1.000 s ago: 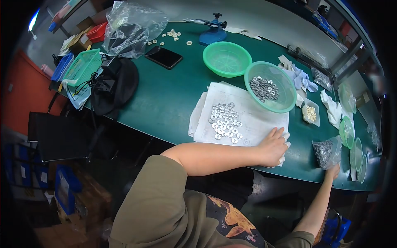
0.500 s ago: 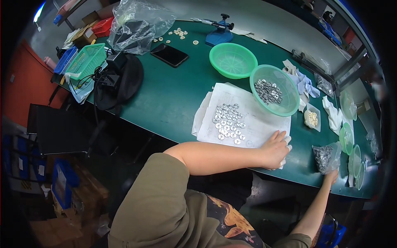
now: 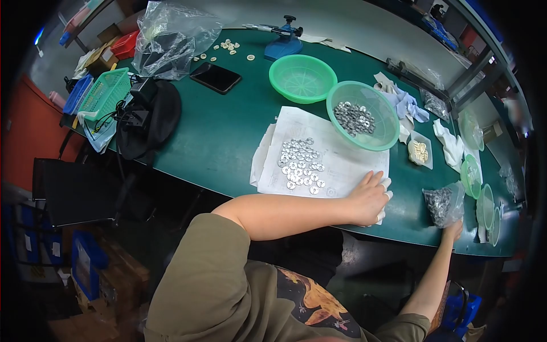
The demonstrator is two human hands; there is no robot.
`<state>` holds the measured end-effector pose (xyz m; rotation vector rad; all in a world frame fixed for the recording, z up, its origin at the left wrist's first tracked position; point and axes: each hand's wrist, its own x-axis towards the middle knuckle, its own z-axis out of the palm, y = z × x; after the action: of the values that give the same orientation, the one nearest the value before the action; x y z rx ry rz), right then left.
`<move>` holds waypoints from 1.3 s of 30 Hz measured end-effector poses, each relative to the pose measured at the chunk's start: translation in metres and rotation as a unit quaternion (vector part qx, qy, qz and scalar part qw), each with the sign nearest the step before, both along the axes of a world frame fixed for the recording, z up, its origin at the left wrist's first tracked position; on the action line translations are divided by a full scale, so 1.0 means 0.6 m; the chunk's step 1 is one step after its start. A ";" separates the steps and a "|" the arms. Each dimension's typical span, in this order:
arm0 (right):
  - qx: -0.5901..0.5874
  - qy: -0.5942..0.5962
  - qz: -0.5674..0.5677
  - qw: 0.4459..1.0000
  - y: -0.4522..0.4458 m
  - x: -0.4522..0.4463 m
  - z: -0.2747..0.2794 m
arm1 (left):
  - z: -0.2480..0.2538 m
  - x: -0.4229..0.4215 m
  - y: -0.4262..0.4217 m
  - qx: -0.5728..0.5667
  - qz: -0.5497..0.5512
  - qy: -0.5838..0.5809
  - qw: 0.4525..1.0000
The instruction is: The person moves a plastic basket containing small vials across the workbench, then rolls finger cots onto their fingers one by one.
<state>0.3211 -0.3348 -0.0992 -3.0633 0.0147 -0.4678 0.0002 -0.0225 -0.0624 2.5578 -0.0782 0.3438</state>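
Note:
My left hand [image 3: 367,200] lies at the right edge of a white paper sheet [image 3: 347,162], fingers stretched and apart, with white coverings on some fingertips. Several silvery metal rings [image 3: 302,162] are spread on the sheet to its left. My right hand [image 3: 453,230] grips the lower right part of a clear plastic bag [image 3: 443,205] full of small dark grey metal pieces, by the table's front edge. Its fingertips are partly hidden by the bag. Overlapping the sheet's upper right, a pale green plastic basket [image 3: 387,134] contains many similar metal pieces [image 3: 354,118].
Another green basket [image 3: 302,80] stands behind, near a blue-based stand [image 3: 284,43]. A phone [image 3: 215,77] lies on the green table [image 3: 211,137]. A white tray [image 3: 420,150] holds cream-coloured pieces. Smaller green baskets [image 3: 484,208] line the right edge; a black bag [image 3: 162,122] sits left.
The whole view has shifted a little, so most things appear farther left and higher. Both hands keep nearly the same places on the paper and the bag.

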 end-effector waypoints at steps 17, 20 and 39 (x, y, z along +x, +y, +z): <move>0.054 -0.036 -0.005 0.998 -0.003 0.003 -0.009 | 0.002 -0.002 0.001 0.012 0.000 -0.003 1.000; 0.027 0.008 -0.023 0.999 -0.011 0.019 -0.013 | 0.000 -0.002 0.000 0.009 0.001 -0.004 1.000; 0.015 0.039 -0.041 0.998 0.036 -0.038 0.035 | 0.001 -0.001 0.001 0.011 -0.001 -0.003 1.000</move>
<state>0.2982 -0.3130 -0.0783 -3.0580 0.1480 -0.3491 -0.0006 -0.0220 -0.0617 2.5775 -0.0872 0.3526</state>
